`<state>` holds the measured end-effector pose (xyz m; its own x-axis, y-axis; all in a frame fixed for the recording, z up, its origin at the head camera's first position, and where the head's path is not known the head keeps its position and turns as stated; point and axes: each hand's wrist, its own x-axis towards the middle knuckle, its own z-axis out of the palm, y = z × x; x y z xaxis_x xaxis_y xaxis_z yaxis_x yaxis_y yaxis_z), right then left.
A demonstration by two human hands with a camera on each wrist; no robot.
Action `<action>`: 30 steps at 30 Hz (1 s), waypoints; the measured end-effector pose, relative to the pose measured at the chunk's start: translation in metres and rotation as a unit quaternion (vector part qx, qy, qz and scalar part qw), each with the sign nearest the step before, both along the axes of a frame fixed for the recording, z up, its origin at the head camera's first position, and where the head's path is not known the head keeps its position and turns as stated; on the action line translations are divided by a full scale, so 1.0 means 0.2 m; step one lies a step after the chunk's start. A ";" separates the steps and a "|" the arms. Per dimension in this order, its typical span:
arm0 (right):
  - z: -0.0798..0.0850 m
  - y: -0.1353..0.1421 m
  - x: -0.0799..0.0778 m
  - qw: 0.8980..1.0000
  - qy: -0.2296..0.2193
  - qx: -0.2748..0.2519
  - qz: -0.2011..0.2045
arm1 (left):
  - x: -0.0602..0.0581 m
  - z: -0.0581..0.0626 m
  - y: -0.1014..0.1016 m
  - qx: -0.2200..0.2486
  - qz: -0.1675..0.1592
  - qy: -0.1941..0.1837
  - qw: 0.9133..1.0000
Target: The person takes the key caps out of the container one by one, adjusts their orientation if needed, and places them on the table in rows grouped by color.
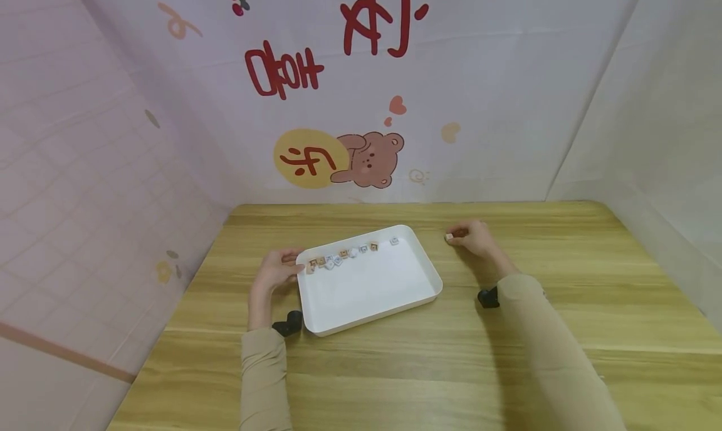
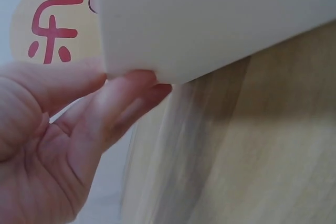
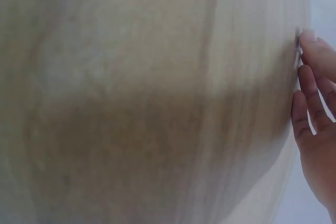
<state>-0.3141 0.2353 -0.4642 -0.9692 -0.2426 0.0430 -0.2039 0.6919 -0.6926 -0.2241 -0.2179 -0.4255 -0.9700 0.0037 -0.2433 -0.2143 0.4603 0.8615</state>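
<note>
A shallow white tray (image 1: 369, 287) lies at an angle on the table, with several small white and orange square pieces (image 1: 344, 254) in a loose row along its far side. My left hand (image 1: 276, 269) holds the tray at its far left corner. In the left wrist view, the thumb and fingers of that hand (image 2: 79, 108) pinch the corner of the tray (image 2: 210, 19). Right of the tray, my right hand (image 1: 474, 238) pinches a small white block (image 1: 449, 237) at the fingertips, close over the table. In the right wrist view, the right hand's fingers (image 3: 310, 103) mostly hide that block.
The wooden table (image 1: 395, 374) ends at a white cloth backdrop (image 1: 479, 93) with red characters and a bear print. Cloth walls stand on the left and right too. Black wrist mounts (image 1: 488, 297) sit on both forearms, one close beside the tray's left side.
</note>
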 end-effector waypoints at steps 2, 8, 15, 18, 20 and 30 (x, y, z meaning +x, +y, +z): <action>0.00 0.00 0.00 1.000 -0.006 -0.002 -0.003 | 0.00 0.00 0.00 0.006 0.002 -0.003 1.000; 0.01 0.01 0.00 1.000 -0.017 0.004 0.002 | 0.00 0.00 0.00 0.012 0.003 -0.003 1.000; 0.12 -0.06 -0.03 1.000 -0.014 -0.001 0.008 | 0.00 0.01 0.00 0.012 0.008 -0.011 1.000; 0.19 -0.16 -0.05 0.999 0.003 -0.003 0.032 | 0.00 0.01 0.00 0.007 0.008 -0.012 1.000; 0.23 -0.24 -0.07 0.999 0.015 -0.002 0.052 | 0.01 0.01 0.00 0.004 0.007 -0.014 1.000; 0.26 -0.62 -0.08 0.989 -0.036 0.001 0.143 | 0.01 0.02 0.01 0.013 0.007 -0.016 1.000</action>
